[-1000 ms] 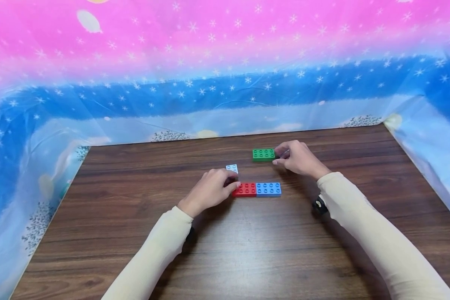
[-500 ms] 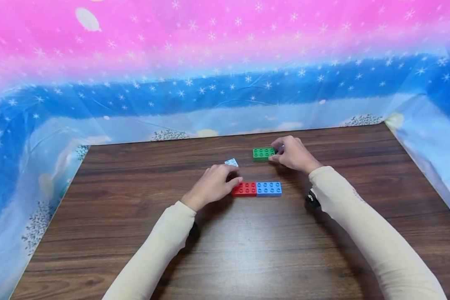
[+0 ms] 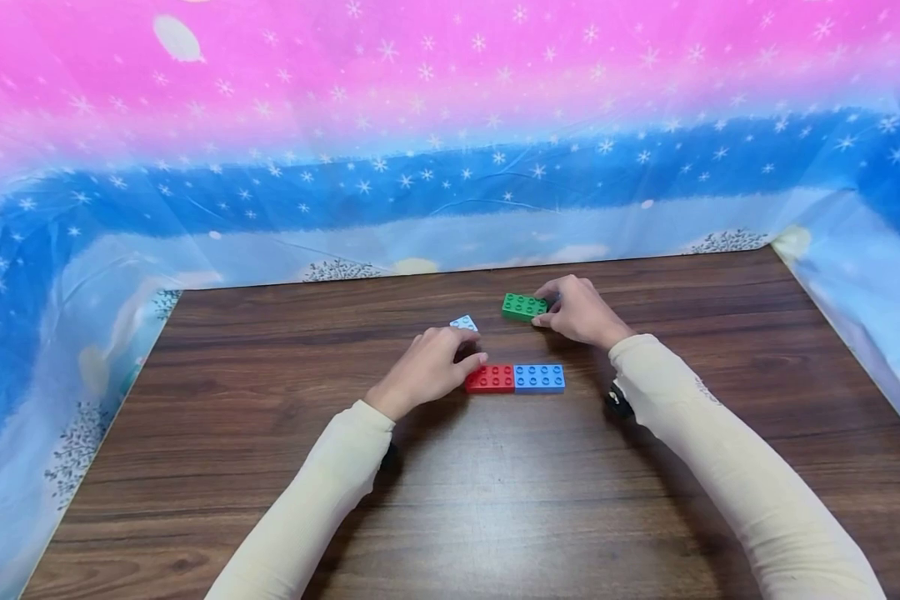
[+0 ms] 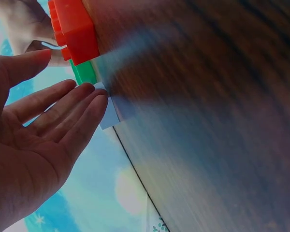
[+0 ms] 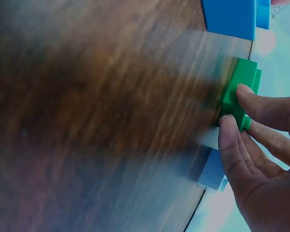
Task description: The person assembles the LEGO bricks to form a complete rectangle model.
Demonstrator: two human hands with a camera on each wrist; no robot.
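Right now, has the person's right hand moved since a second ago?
Yes, the right hand has shifted left in the head view, judged against the rectangular blue plastic brick.

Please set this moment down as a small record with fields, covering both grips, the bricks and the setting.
Right grip: pinches the right end of the green building brick
Left grip: partly covers the pale blue building brick; contact unclear
Front row: red building brick end to end with the blue building brick, red on the left
Partly hidden: another blue brick, behind the right grip
Surface: wood-grain tabletop
Backdrop: pink and blue snowflake cloth
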